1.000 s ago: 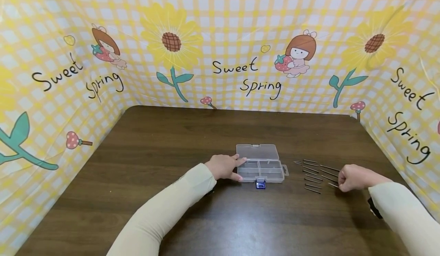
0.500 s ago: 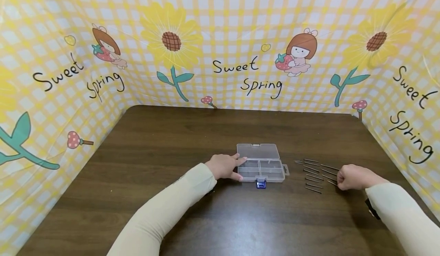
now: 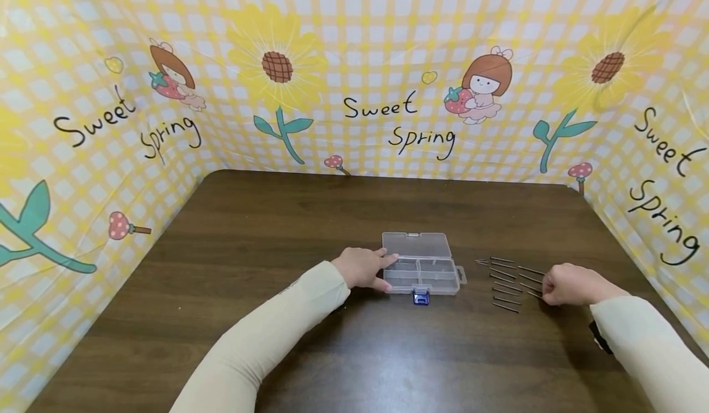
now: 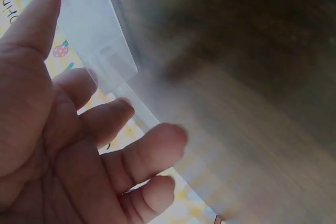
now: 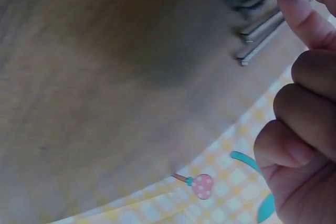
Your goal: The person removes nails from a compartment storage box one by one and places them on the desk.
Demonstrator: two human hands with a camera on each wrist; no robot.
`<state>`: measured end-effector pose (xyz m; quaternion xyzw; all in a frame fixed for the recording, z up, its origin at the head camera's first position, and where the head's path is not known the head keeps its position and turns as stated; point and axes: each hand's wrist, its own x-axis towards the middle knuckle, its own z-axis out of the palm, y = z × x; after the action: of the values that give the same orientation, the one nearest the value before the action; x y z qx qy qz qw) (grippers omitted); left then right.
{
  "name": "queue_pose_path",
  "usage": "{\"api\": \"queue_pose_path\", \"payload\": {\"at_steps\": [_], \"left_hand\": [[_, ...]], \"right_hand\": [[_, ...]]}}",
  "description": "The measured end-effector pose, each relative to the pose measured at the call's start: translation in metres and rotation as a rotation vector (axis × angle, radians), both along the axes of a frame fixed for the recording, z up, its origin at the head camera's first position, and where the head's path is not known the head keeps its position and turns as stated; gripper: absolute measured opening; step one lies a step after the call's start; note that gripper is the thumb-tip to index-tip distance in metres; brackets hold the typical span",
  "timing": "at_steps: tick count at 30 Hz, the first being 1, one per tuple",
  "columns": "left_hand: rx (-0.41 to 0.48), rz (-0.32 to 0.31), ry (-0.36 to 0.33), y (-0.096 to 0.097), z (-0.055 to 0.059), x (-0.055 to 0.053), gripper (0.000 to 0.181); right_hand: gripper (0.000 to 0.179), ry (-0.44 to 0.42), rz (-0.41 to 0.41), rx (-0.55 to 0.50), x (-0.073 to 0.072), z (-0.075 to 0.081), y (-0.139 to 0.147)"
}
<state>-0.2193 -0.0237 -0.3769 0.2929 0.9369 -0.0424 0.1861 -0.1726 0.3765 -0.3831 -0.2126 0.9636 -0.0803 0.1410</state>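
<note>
A clear plastic compartment box point(image 3: 437, 284) with its lid point(image 3: 415, 244) raised and a blue latch point(image 3: 421, 297) stands mid-table. My left hand point(image 3: 361, 268) rests at its left end, fingers spread, thumb by the front corner and a fingertip over the back rim. In the left wrist view, the box's translucent plastic point(image 4: 97, 22) shows beyond my thumb. To the right, my right hand point(image 3: 570, 285) pinches a nail point(image 3: 534, 294) between thumb and index finger, close over the table. Its other fingers are curled in the right wrist view, near several nails point(image 5: 257, 30).
Several nails point(image 3: 505, 289) lie in a column between the box and my right hand, with small pointed ones point(image 3: 481, 261) at the back left of it. A yellow checked cloth point(image 3: 365, 62) walls the back and sides of the brown table point(image 3: 277, 216).
My right hand has shifted slightly left, the nail at its fingertips moving with it. My left hand and the box stay in place.
</note>
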Motion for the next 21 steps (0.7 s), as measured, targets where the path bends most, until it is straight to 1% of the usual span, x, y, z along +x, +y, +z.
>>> {"api": "queue_pose_path", "payload": {"at_steps": [6,10,13,17,21], "left_hand": [[0.011,-0.004,-0.054,-0.003,0.002,-0.006,0.074],[0.025,-0.011,-0.087,-0.007,0.003,-0.011,0.073],[0.039,-0.018,-0.092,-0.009,0.003,-0.014,0.072],[0.059,-0.037,-0.096,-0.012,0.004,-0.014,0.072],[0.099,-0.056,-0.091,-0.017,0.005,-0.014,0.071]], "right_hand": [[0.033,0.127,0.017,0.011,0.000,0.010,-0.008],[0.033,0.178,0.039,0.024,0.001,0.014,-0.013],[0.032,0.209,0.049,0.029,0.000,0.016,-0.015],[0.025,0.222,0.043,0.035,-0.001,0.019,-0.016],[0.012,0.231,0.043,0.026,-0.003,0.023,-0.019]]}}
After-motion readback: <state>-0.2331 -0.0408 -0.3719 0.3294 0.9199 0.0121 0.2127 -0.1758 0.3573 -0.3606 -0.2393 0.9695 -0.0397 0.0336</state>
